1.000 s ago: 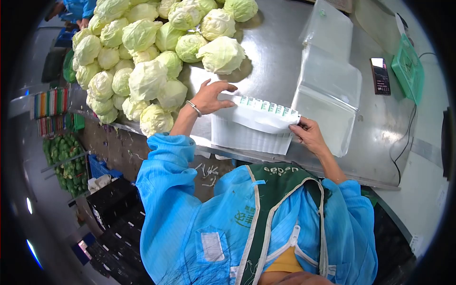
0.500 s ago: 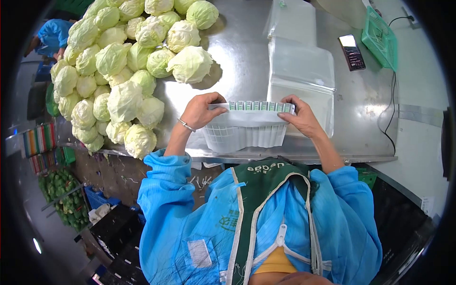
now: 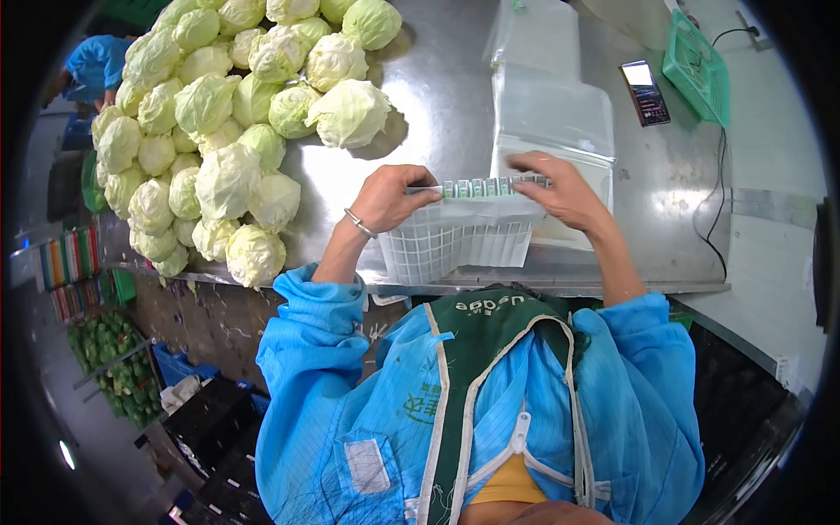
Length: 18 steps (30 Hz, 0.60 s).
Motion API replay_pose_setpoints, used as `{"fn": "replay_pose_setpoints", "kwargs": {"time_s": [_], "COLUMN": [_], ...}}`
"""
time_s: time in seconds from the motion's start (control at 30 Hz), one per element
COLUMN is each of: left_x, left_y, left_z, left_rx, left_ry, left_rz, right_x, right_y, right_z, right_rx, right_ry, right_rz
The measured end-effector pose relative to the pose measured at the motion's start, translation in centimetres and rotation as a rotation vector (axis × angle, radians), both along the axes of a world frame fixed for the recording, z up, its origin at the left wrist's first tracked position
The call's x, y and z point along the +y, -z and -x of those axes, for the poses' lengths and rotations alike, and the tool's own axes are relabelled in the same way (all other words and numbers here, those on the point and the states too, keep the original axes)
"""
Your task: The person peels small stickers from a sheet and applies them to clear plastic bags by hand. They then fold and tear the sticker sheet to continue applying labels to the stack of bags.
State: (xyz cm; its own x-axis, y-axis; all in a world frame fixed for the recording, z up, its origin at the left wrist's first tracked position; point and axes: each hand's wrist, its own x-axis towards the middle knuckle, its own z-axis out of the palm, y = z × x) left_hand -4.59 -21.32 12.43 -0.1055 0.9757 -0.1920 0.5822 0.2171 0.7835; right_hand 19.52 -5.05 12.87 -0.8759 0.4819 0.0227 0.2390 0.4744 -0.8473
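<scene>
- Both hands grip one white mesh bag [image 3: 459,245] by its top edge, just right of the cabbage pile [image 3: 219,114], at the near rim of the steel counter [image 3: 455,114].
- The left hand [image 3: 389,197] is closed in a pinch on the corner of the bag nearer the pile; the right hand [image 3: 560,188] clasps the far corner over the printed label strip [image 3: 486,186].
- Judged from the grip, level pinches and an even pull would keep that edge taut and flat.
- Counted: two hands, one held bag, well over two dozen cabbages, one stack of clear bags [image 3: 551,105], one phone [image 3: 645,92] and one green basket [image 3: 697,66], all right of the pile.
</scene>
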Motion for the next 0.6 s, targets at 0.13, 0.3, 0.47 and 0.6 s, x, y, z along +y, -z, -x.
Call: {"fn": "replay_pose_setpoints", "kwargs": {"time_s": [0.13, 0.3, 0.47, 0.6], "left_x": [1.6, 2.2, 2.7, 3.1], "left_y": [-0.2, -0.6, 0.1, 0.9], "left_z": [-0.7, -0.7, -0.5, -0.2], "left_rx": [0.077, 0.130, 0.068, -0.069], "left_ry": [0.063, 0.064, 0.064, 0.041], "left_rz": [0.071, 0.094, 0.083, 0.120], "right_x": [-1.3, -2.0, -4.1, -5.1], "right_y": [-0.1, 0.1, 0.1, 1.1], "right_z": [4.2, 5.5, 5.7, 5.6], "right_rx": [-0.175, -0.168, -0.137, -0.085], "right_ry": [-0.181, -0.179, 0.013, 0.085], "right_rz": [0.019, -0.099, -0.334, -0.553]}}
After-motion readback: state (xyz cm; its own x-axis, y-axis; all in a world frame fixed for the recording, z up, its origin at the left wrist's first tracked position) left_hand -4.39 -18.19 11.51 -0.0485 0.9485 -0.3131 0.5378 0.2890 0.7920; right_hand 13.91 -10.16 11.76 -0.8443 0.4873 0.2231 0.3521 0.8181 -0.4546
